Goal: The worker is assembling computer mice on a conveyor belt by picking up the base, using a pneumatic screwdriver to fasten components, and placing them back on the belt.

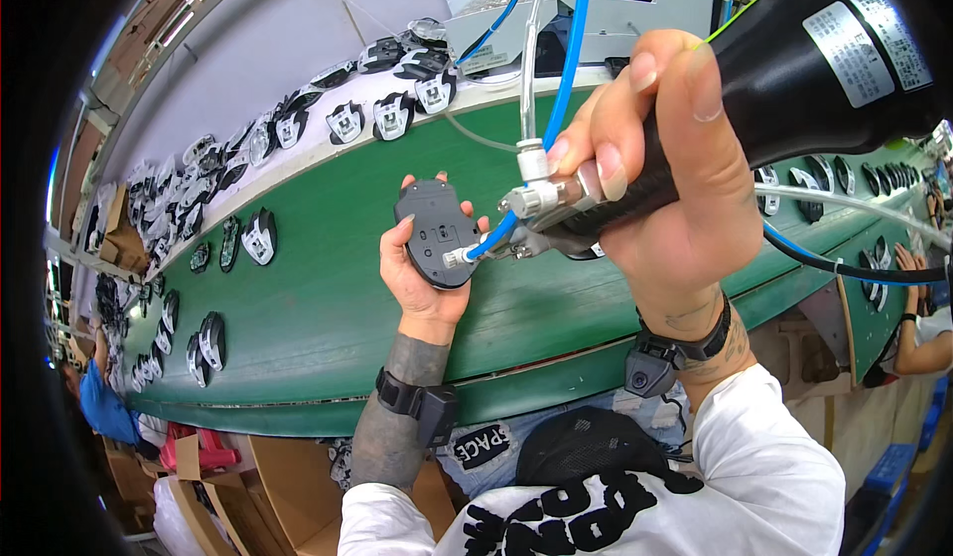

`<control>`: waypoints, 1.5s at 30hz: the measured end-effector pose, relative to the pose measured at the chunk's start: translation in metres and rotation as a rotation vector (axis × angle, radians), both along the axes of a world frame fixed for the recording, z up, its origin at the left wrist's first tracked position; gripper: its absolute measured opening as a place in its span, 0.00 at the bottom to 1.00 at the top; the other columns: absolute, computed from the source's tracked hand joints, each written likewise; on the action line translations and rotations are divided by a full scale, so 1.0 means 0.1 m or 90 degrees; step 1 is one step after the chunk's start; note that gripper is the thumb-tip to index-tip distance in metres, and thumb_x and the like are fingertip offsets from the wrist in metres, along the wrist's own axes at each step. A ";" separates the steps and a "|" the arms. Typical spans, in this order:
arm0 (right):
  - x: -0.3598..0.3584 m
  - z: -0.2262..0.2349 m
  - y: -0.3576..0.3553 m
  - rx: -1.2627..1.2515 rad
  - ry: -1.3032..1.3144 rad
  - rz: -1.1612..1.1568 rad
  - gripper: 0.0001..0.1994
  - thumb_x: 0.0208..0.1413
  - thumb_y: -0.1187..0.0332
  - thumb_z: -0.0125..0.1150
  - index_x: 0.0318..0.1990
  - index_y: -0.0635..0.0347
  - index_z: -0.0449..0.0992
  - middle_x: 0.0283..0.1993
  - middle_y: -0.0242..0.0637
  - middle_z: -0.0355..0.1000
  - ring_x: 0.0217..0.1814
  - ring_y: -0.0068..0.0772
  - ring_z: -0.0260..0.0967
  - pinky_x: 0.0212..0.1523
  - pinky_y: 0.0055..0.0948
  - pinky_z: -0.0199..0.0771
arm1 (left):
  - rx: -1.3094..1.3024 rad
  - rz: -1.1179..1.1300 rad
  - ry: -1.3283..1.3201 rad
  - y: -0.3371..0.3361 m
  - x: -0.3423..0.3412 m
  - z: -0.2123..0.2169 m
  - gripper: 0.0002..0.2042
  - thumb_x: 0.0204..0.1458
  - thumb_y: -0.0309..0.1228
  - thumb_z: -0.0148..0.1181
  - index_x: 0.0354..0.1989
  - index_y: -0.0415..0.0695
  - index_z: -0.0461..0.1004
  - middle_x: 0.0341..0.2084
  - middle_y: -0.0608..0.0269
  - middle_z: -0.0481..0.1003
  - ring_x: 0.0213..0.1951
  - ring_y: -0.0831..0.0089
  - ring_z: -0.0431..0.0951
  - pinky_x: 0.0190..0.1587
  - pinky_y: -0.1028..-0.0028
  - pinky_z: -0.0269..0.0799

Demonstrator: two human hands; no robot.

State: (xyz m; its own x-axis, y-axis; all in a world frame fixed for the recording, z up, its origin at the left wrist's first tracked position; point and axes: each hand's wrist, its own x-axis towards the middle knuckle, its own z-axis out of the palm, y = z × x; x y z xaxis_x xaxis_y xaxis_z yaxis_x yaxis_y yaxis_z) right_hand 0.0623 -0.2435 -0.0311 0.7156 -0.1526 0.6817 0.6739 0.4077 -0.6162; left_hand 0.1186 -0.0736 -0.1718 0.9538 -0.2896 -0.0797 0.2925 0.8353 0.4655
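Observation:
My left hand (433, 298) is closed round a dark computer mouse (433, 208), held underside up above the green belt, fingers along its edges. My right hand (695, 184) grips a black powered screwdriver (769, 79) with a metal fitting at its front. A clear tube (529, 69) and a blue hose (573, 55) run to that fitting. The screwdriver's pale nozzle (459, 258) is over the lower end of the mouse; whether it touches I cannot tell.
Several mouse shells lie on the green conveyor belt (328, 328), and more stand on the white ledge (342, 124) behind it. Cardboard boxes (288, 482) are below at left. Another person's arm (918, 333) is at far right; a blue-clad person (104, 402) is at far left.

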 end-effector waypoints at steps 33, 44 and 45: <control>-0.04 -0.04 0.04 0.096 -0.018 0.115 0.18 0.65 0.51 0.36 0.41 0.57 0.61 0.22 0.30 0.64 0.29 0.31 0.67 0.31 0.28 0.70 | 0.004 -0.013 0.023 -0.20 -0.12 -0.04 0.24 0.50 0.37 0.47 0.58 0.49 0.59 0.50 0.57 0.66 0.46 0.57 0.71 0.51 0.59 0.69; -0.10 0.04 0.02 -0.149 -0.018 -0.027 0.17 0.64 0.50 0.39 0.38 0.56 0.60 0.22 0.28 0.64 0.28 0.29 0.67 0.32 0.26 0.68 | 0.007 0.010 -0.026 -0.23 -0.16 0.01 0.24 0.51 0.37 0.47 0.58 0.50 0.58 0.51 0.56 0.66 0.47 0.58 0.71 0.52 0.59 0.68; -0.10 0.04 0.00 -0.150 -0.018 -0.026 0.17 0.64 0.50 0.39 0.38 0.56 0.60 0.22 0.28 0.64 0.28 0.29 0.67 0.32 0.26 0.68 | 0.005 0.011 -0.027 -0.23 -0.16 -0.01 0.24 0.51 0.37 0.47 0.58 0.50 0.58 0.51 0.56 0.66 0.47 0.58 0.71 0.52 0.59 0.68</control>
State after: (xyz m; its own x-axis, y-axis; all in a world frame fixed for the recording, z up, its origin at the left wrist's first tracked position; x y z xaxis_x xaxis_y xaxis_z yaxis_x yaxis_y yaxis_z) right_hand 0.0522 -0.2440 -0.0273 0.6918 -0.0149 0.7220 0.7055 0.2270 -0.6713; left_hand 0.1028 -0.0970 -0.1728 0.9614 -0.2721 -0.0417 0.2576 0.8362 0.4841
